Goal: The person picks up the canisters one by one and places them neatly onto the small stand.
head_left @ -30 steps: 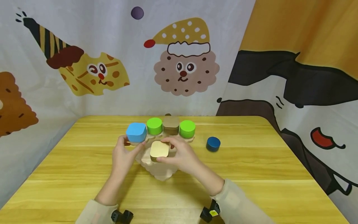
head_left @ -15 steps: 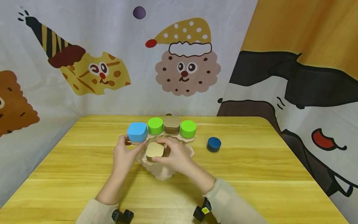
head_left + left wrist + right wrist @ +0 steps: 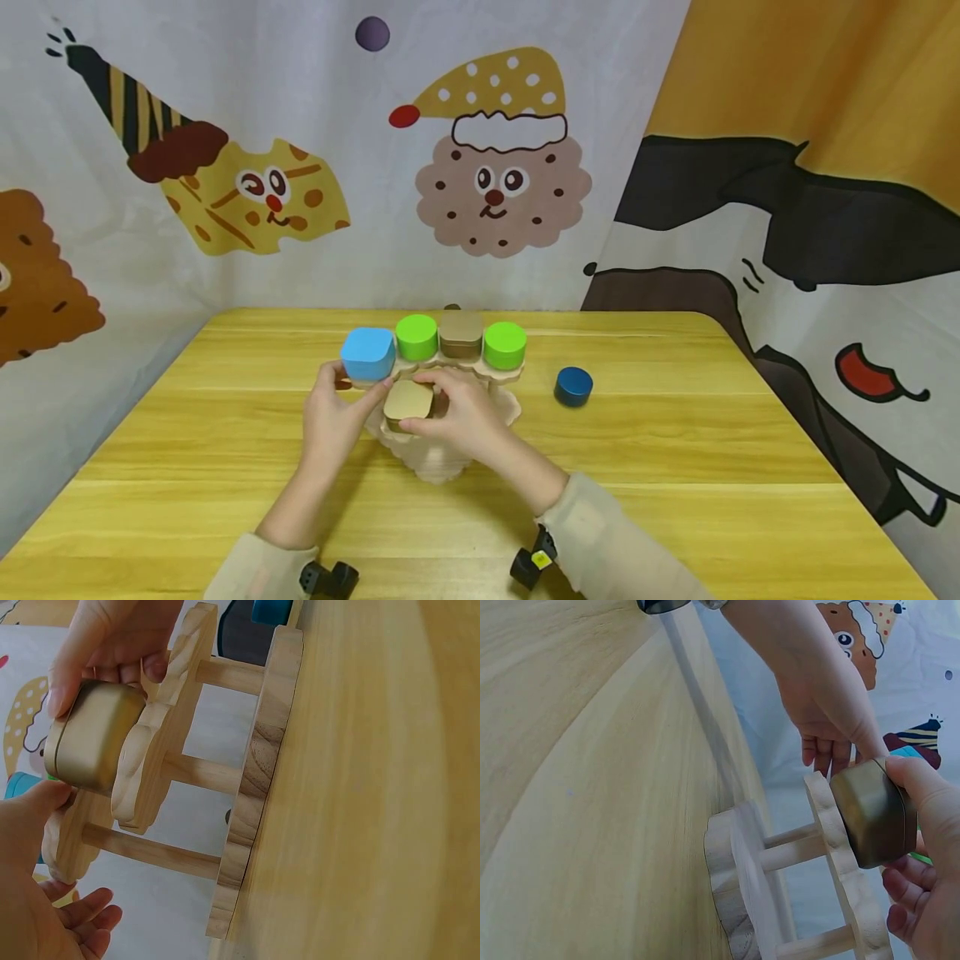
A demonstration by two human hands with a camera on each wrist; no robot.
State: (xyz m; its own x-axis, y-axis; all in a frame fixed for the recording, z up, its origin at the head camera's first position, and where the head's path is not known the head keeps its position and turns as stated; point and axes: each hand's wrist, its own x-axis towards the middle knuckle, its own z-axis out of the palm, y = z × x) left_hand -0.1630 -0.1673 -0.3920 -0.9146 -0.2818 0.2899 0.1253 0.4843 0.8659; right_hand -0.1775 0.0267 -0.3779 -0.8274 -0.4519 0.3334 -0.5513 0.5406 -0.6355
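Note:
A wooden display stand [image 3: 433, 460] with scalloped tiers joined by round posts stands on the table. My right hand [image 3: 468, 417] holds a gold rounded-square tin [image 3: 408, 402] by its sides, thumb at the near side. In the left wrist view the tin [image 3: 101, 735] sits against the middle tier [image 3: 139, 772]. My left hand [image 3: 330, 425] grips the left end of the top tier, below a blue rounded-square tin [image 3: 368, 353]; its thumb tip is close to the gold tin. Two green round tins [image 3: 417, 337] and a brown-gold tin [image 3: 461, 335] also stand on the top tier.
A dark blue round tin [image 3: 573, 387] stands apart on the wooden table [image 3: 675, 433], right of the stand. Behind the table's far edge hangs a curtain [image 3: 300, 275] with cartoon prints.
My right hand has moved left with the gold tin, bringing it nearer the left thumb. The left hand keeps its grip on the stand. The other tins stay in place.

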